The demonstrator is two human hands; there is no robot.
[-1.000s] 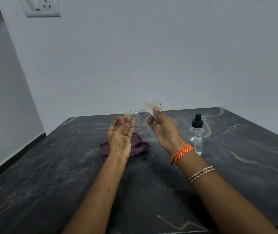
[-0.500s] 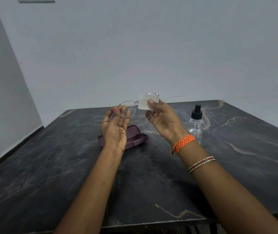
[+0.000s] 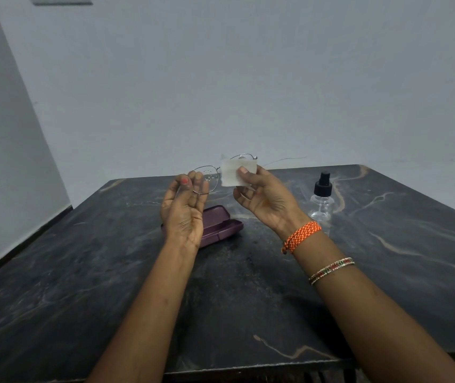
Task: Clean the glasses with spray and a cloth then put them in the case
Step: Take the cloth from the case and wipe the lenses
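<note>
Thin wire-framed glasses (image 3: 212,175) are held up above the table, with droplets on the left lens. My left hand (image 3: 184,210) pinches the left lens rim. My right hand (image 3: 265,199) holds a small white cloth (image 3: 237,172) pressed over the right lens, thumb on the cloth. One temple arm sticks out to the right behind the cloth. A purple glasses case (image 3: 220,228) lies open on the table below my left hand, partly hidden by it. A clear spray bottle (image 3: 321,200) with a black nozzle stands to the right of my right hand.
The dark marble table (image 3: 110,272) stands against a pale wall, with its left edge close to a side wall. My right wrist carries an orange thread band (image 3: 301,236) and thin bangles.
Both hands and the glasses sit a little higher in the frame, and the cloth has flattened over the right lens. The view has tilted down, so the wall socket has nearly left the top.
</note>
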